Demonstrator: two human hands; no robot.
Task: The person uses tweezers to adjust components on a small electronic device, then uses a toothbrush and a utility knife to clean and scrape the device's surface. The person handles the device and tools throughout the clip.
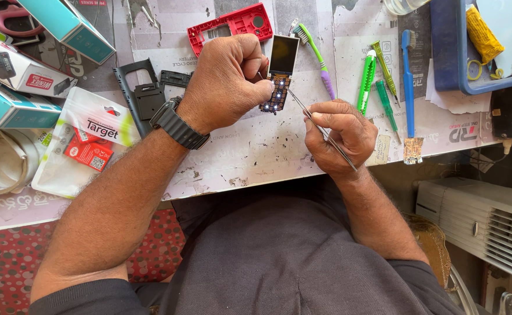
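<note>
My left hand (228, 79) grips a bare phone circuit board (279, 74) with a dark screen on top and small lit keypad lights below. It holds the board upright above the paper-covered bench (256, 151). My right hand (340, 133) pinches thin metal tweezers (311, 116), whose tips touch the lower part of the board. A black watch (177, 123) is on my left wrist.
A red phone shell (230, 24) and black phone frames (142, 93) lie behind my left hand. Toothbrushes (317, 57), green screwdrivers (367, 79) and a blue brush (408, 70) lie to the right. Boxes (16, 70) and packets (89, 140) crowd the left; a blue tray (448, 58) sits far right.
</note>
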